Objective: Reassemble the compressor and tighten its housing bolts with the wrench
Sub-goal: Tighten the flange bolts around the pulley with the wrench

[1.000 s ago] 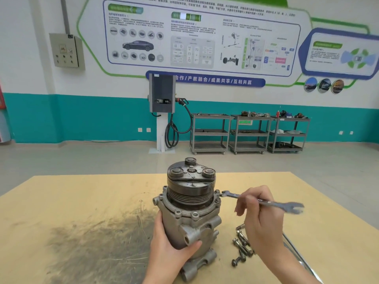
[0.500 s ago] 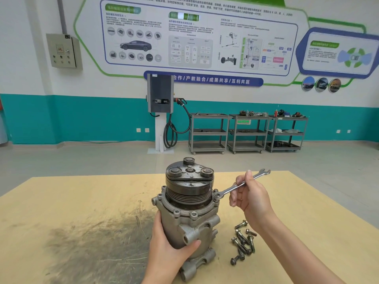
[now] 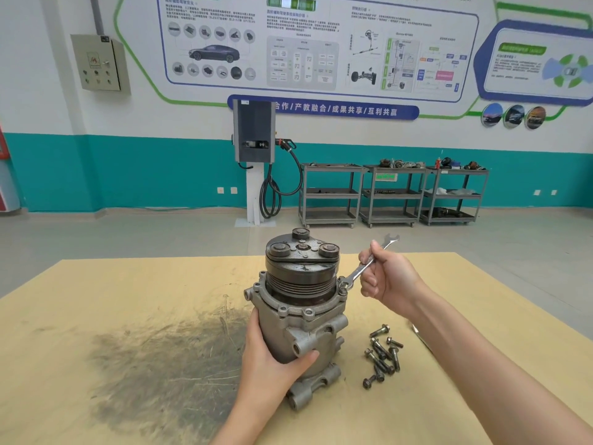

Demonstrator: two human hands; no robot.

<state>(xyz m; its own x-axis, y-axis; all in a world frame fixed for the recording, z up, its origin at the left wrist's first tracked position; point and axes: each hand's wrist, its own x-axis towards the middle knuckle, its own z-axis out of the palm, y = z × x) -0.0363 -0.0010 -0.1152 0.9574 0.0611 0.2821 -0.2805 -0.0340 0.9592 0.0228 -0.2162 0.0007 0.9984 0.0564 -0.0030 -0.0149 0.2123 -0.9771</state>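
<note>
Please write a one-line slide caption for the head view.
Left hand steadies the compressor while the right hand holds a wrench on a housing bolt.

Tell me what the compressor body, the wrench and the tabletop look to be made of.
Compressor body: likely cast aluminium, going by its dull grey, rough matte skin. Wrench: probably polished or chromed steel, bright and reflective. Tabletop: apparently wood board, pale yellow and flat, with a dark grimy smear.

Worktop (image 3: 128, 316) left of compressor (image 3: 301, 316) open. Right side: loose bolts (image 3: 382, 354) near its base, wrench (image 3: 362, 268) slanting off flange.
</note>
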